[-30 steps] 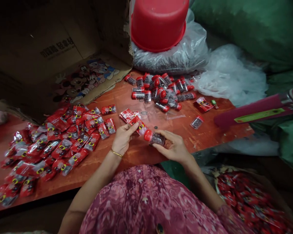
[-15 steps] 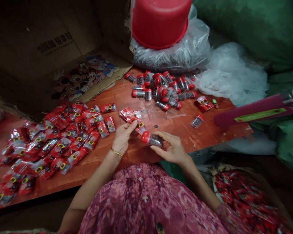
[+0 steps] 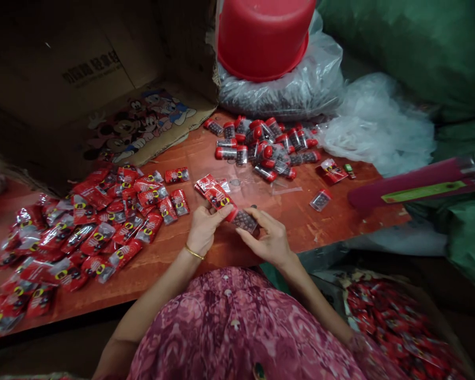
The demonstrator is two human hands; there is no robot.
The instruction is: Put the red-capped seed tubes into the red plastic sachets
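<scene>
My left hand [image 3: 203,228] pinches the open end of a red printed wrapper [image 3: 217,197] just above the wooden table [image 3: 332,221]. My right hand [image 3: 267,238] grips a small clear tube of dark beads [image 3: 243,219] with a red cap, and the capped end sits at the wrapper's mouth. Behind the hands lies a small stack of empty red wrappers [image 3: 206,184]. A gold bangle shows on my left wrist.
Several wrapped red packets [image 3: 87,227] are spread over the table's left. Loose red-capped tubes [image 3: 261,145] are heaped at the back by a clear bag of beads [image 3: 285,92] under a red tub [image 3: 263,34]. A cardboard box [image 3: 103,79] stands back left. More packets [image 3: 396,327] fill a container at lower right.
My right hand moved the tube left, so its red cap now meets the wrapper's mouth. My left hand kept hold of the wrapper.
</scene>
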